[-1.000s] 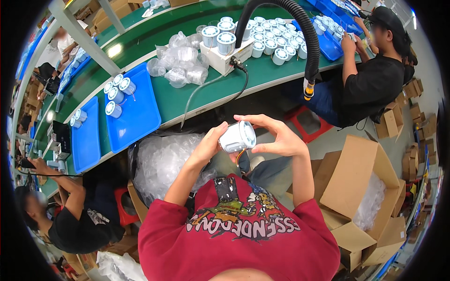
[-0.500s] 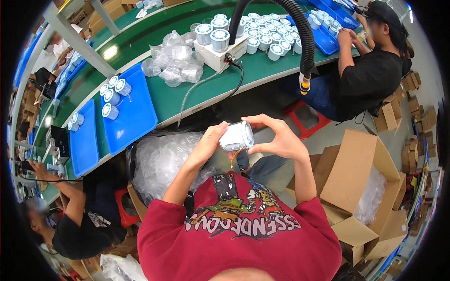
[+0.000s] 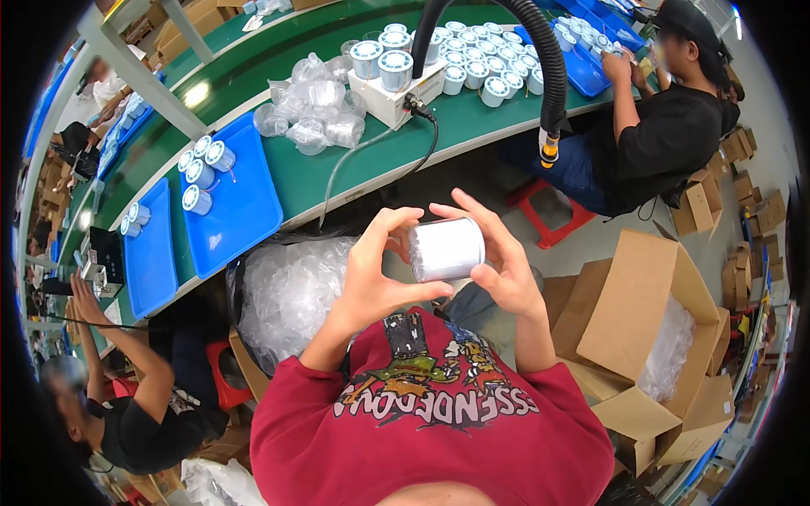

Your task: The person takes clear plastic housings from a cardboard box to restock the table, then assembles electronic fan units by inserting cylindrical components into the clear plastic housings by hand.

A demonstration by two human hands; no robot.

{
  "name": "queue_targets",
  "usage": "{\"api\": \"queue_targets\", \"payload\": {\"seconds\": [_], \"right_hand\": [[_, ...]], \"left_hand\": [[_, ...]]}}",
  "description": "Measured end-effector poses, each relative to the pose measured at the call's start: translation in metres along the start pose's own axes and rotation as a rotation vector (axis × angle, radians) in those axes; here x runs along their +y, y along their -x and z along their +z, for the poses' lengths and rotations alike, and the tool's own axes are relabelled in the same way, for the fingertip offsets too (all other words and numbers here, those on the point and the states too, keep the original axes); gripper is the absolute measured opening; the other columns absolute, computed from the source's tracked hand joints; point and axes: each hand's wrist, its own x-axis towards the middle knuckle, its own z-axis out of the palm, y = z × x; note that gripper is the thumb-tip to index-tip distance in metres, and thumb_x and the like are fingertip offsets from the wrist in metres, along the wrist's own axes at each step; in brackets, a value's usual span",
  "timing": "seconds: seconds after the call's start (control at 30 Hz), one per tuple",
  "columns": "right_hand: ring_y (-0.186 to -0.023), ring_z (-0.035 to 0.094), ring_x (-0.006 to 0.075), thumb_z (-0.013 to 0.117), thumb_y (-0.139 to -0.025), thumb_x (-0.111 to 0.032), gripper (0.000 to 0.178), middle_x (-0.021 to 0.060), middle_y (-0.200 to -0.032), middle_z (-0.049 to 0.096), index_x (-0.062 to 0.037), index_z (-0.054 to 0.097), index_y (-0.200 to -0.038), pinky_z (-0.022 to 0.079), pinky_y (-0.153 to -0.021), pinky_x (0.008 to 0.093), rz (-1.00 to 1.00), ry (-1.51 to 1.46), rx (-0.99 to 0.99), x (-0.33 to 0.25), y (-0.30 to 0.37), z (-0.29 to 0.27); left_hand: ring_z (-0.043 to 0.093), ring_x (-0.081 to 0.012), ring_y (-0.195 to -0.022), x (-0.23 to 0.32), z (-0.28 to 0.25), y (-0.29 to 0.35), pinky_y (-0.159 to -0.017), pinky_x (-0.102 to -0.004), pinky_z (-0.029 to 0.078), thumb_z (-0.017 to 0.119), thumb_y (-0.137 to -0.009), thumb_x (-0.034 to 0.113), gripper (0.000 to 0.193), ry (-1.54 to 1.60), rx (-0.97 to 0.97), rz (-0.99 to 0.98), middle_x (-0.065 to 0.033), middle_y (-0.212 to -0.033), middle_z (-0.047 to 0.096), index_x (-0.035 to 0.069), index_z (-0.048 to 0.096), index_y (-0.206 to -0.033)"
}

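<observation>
A white cylindrical motor-like unit lies sideways in front of my chest. My right hand grips it, fingers along the far side and thumb at the near right edge. Around its left end, my left hand is open, thumb and index finger spread, with a small gap visible above and below the unit. The wires seen earlier are hidden. Beyond the hands, clear plastic cups are heaped on the green bench, beside a white box-shaped device with similar units on top.
Blue trays with several units stand at the left. A black flexible hose arches over the bench. Clear plastic fills a bag at my left and an open carton at my right. Co-workers sit on both sides; a red stool stands ahead.
The unit has turned, so its ribbed end and wires no longer show. My left hand has loosened and spread around its end; my right hand has shifted its grip. Both co-workers' arms moved.
</observation>
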Motion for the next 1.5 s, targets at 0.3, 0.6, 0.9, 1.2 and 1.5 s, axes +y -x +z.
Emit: {"api": "queue_targets", "payload": {"seconds": [0.3, 0.6, 0.9, 1.2, 1.5], "right_hand": [[-0.130, 0.031, 0.0290, 0.065, -0.073, 0.001, 0.067, 0.0230, -0.141, 0.027, -0.0009, 0.034, -0.133, 0.025, -0.106, 0.0383, -0.313, 0.109, 0.079, -0.005, -0.001, 0.012], [-0.124, 0.040, 0.0288, 0.023, -0.093, -0.042, 0.059, 0.0216, -0.132, 0.042, 0.0044, 0.043, -0.124, 0.032, -0.101, 0.0386, -0.168, -0.426, 0.476, 0.019, -0.002, 0.027], [-0.080, 0.057, 0.0282, 0.017, -0.088, -0.042, 0.063, 0.0227, -0.085, 0.058, 0.0063, 0.057, -0.085, 0.046, -0.072, 0.0357, -0.347, -0.339, 0.447, 0.032, -0.021, 0.023], [-0.077, 0.061, 0.0237, 0.030, -0.089, -0.038, 0.054, 0.0219, -0.088, 0.063, 0.0081, 0.058, -0.095, 0.049, -0.069, 0.0323, -0.251, -0.273, 0.392, 0.070, -0.063, 0.056], [-0.085, 0.058, 0.0133, 0.043, -0.094, -0.023, 0.032, 0.0099, -0.113, 0.058, -0.0045, 0.049, -0.120, 0.046, -0.073, 0.0256, 0.177, -0.071, 0.405, 0.132, -0.065, 0.047]], "left_hand": [[0.052, -0.0275, -0.104, -0.003, 0.007, 0.002, -0.079, -0.0337, 0.049, 0.084, -0.055, 0.012, 0.078, -0.091, 0.041, 0.205, -0.0167, -0.122, 0.045, 0.004, 0.045, -0.122], [0.041, -0.0276, -0.121, -0.011, 0.021, 0.010, -0.091, -0.0371, 0.047, 0.073, -0.069, 0.001, 0.061, 0.465, -0.153, 0.084, -0.0151, -0.133, 0.034, 0.004, 0.045, -0.123], [0.047, -0.0308, -0.110, -0.003, 0.020, 0.017, -0.090, -0.0394, 0.042, 0.084, -0.055, 0.014, 0.080, -0.129, 0.011, 0.236, -0.0182, -0.124, 0.041, 0.000, 0.044, -0.123], [0.054, -0.0293, -0.099, -0.028, -0.016, 0.030, -0.088, -0.0394, 0.042, 0.080, -0.052, 0.012, 0.066, -0.446, 0.304, 0.159, -0.0142, -0.108, 0.056, 0.000, 0.055, -0.111], [0.062, -0.0175, -0.058, -0.172, -0.273, 0.070, -0.054, -0.0283, 0.047, 0.057, -0.086, 0.035, 0.041, -0.656, 0.807, -0.728, -0.0127, -0.069, 0.064, -0.004, 0.061, -0.096]]}}
